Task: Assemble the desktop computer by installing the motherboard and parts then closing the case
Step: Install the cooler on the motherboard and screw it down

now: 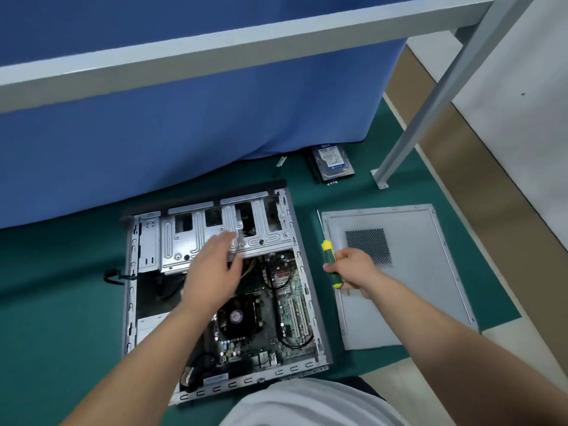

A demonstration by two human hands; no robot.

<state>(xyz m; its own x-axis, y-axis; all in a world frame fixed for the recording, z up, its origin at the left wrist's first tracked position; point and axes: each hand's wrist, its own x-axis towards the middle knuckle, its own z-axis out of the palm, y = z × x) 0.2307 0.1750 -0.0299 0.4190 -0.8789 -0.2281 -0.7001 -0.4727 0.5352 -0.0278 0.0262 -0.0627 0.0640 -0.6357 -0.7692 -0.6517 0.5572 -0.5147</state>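
The open computer case point(212, 290) lies on the green mat point(61, 302) at lower centre, motherboard point(276, 318) inside. The left hand point(212, 269) hovers over its drive cage point(215, 232), fingers straight. The right hand point(353, 269), right of centre, grips a screwdriver point(330, 265) above the side panel point(399, 272).

Both bare forearms reach up from the bottom edge of the frame toward its middle. The left hand point(212, 269) sits just left of centre, palm down, fingers straight and held together, pointing to the upper right, thumb spread out to the side; its fingertips are blurred. The right hand point(353, 269) lies right of centre, fingers curled in a fist round the green-and-yellow handle of a screwdriver point(329, 259), knuckles facing left, wrist angled back toward the lower right corner.
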